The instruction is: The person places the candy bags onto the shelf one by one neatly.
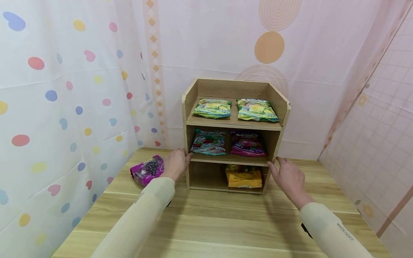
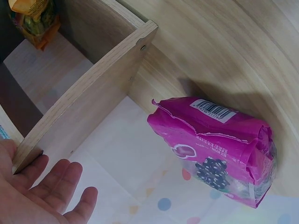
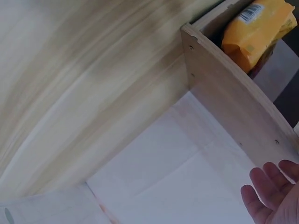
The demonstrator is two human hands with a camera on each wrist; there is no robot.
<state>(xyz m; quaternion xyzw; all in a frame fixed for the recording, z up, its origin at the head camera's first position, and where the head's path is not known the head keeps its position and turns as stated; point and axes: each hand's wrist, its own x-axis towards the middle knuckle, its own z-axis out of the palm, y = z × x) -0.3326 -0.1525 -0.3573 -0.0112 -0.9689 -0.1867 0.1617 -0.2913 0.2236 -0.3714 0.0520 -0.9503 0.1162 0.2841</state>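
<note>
A small wooden shelf (image 1: pixel 230 123) with three levels stands on the table. At its left side panel (image 2: pixel 88 88), my left hand (image 1: pixel 175 164) holds the front edge between thumb and fingers; the other fingers spread loosely outside. My right hand (image 1: pixel 289 179) likewise grips the right side panel (image 3: pixel 233 88), thumb at the front edge and fingers along the outside. Two green candy bags (image 1: pixel 213 108) lie on the top level. On the middle level are a teal bag (image 1: pixel 209 142) and a dark purple bag (image 1: pixel 247 144). A yellow bag (image 1: pixel 244 178) sits on the bottom level, at the right.
A purple bag with a grape picture (image 1: pixel 149 170) lies on the wooden table (image 1: pixel 222 222), left of the shelf and beside my left hand. Dotted cloth (image 1: pixel 80 107) hangs at the left, and a pale patterned cloth (image 1: pixel 213 39) hangs behind the shelf.
</note>
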